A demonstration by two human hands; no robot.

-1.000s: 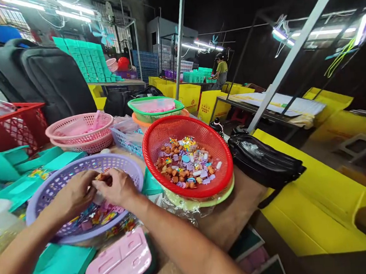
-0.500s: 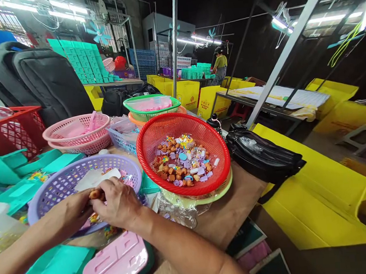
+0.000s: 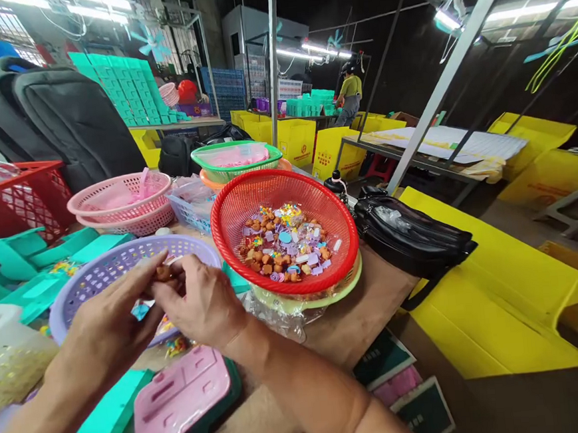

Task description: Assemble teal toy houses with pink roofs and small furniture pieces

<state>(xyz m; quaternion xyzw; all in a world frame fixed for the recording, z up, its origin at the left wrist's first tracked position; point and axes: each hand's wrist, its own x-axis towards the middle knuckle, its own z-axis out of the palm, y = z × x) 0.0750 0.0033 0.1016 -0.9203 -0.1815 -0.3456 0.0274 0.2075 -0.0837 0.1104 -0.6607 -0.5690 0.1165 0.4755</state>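
My left hand (image 3: 108, 324) and my right hand (image 3: 203, 303) meet over the front rim of a lilac basket (image 3: 100, 271). Between their fingertips they pinch a small brown charm (image 3: 163, 273). A bit of blue shows under my left fingers. The lilac basket holds small colourful pieces, mostly hidden by my hands. To the right stands a red basket (image 3: 228, 211) full of small brown, purple and blue charms, stacked on a pale green basket. A pink plastic tray (image 3: 180, 398) lies just below my right hand on a teal case.
Pink baskets (image 3: 117, 200), a green basket (image 3: 237, 157) and a red crate (image 3: 22, 197) stand behind. Teal cases (image 3: 36, 253) lie at left. A black bag (image 3: 410, 233) rests right of the red basket beside yellow sheets (image 3: 500, 293). A person works far back.
Both hands have risen and come nearer to me, still pinching the small brown charm. The view has shifted slightly, so the baskets sit a little higher and further left.
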